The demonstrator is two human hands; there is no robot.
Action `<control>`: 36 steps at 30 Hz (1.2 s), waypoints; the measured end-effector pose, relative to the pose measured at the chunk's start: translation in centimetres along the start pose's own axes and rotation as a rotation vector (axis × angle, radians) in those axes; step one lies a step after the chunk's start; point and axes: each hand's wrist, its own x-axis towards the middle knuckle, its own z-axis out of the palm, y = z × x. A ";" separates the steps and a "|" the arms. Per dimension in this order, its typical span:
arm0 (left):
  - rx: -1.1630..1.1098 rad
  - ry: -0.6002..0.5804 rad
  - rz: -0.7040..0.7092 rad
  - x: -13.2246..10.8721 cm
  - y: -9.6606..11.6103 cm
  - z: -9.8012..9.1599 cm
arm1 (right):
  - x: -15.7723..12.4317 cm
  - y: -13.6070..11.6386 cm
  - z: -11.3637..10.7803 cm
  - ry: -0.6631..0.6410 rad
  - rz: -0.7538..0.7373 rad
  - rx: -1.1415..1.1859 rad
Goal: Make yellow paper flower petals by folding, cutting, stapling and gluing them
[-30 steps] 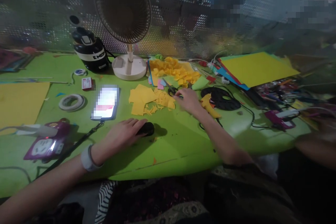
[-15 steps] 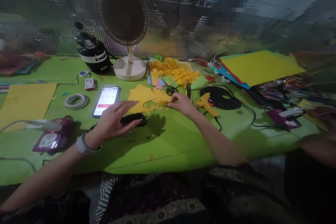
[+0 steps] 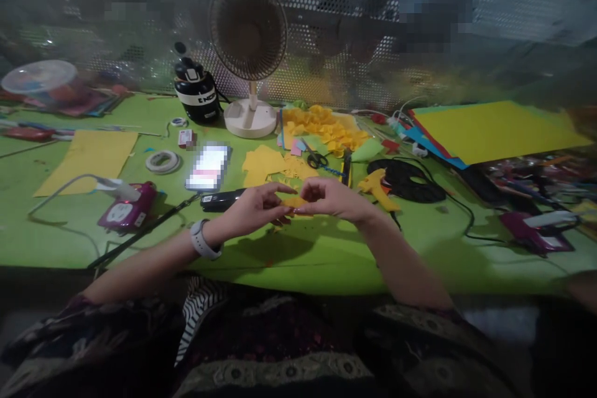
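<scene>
Between my two hands is a small piece of yellow paper (image 3: 295, 202). My right hand (image 3: 334, 200) pinches its right end between thumb and fingertips. On the other side, my left hand (image 3: 254, 210), with a pale watch on the wrist, has its thumb and fingers closed at the left end of the paper. Just beyond lie yellow paper sheets (image 3: 262, 163) and yellow scraps (image 3: 298, 166). Dark scissors (image 3: 317, 160) rest behind the right hand. A black oblong object with a strap (image 3: 218, 200) lies partly hidden behind the left hand.
A phone (image 3: 208, 168) and a tape roll (image 3: 163, 161) lie to the left. A fan (image 3: 250, 119) and a black bottle (image 3: 198, 96) stand at the back. Yellow paper flowers (image 3: 326, 127) sit beyond the scraps. A yellow glue gun (image 3: 380, 189) and a coloured paper stack (image 3: 499, 130) are right.
My right hand has lifted from the scraps toward me with a yellow paper piece. The left hand has moved right to meet it and closed on the paper. The view has shifted.
</scene>
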 end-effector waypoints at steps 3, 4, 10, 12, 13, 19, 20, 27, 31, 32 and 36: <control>-0.144 0.022 -0.068 0.2 -0.4 0.0 | 0.1 -0.1 0.0 0.050 -0.001 0.008; -0.166 0.042 -0.079 0.2 -0.5 -0.1 | 0.2 -0.1 0.0 0.062 0.007 0.012; -0.269 0.084 -0.159 0.1 -1.2 -0.5 | 0.8 0.3 0.6 0.045 0.045 0.069; -0.326 0.093 -0.189 0.1 -1.3 -0.6 | 0.9 0.4 0.8 0.055 0.044 0.083; -0.345 0.094 -0.200 0.1 -1.4 -0.6 | 1.0 0.5 0.9 0.059 0.044 0.086; -0.352 0.079 -0.206 -0.1 -1.6 -0.4 | 0.8 0.6 1.0 0.076 0.035 0.063; -0.346 0.078 -0.208 -0.1 -1.5 -0.4 | 0.7 0.6 1.0 0.082 0.032 0.053; -0.292 0.065 -0.227 -0.2 -1.6 -0.4 | 0.6 0.8 1.0 0.100 0.021 0.053; -0.269 0.056 -0.213 -0.2 -1.7 -0.3 | 0.6 0.7 1.0 0.103 0.026 0.064; -0.279 0.060 -0.218 -0.2 -1.7 -0.2 | 0.5 0.7 1.0 0.101 0.029 0.070; -0.335 0.074 -0.243 -0.2 -1.7 -0.1 | 0.5 0.6 1.0 0.097 0.039 0.078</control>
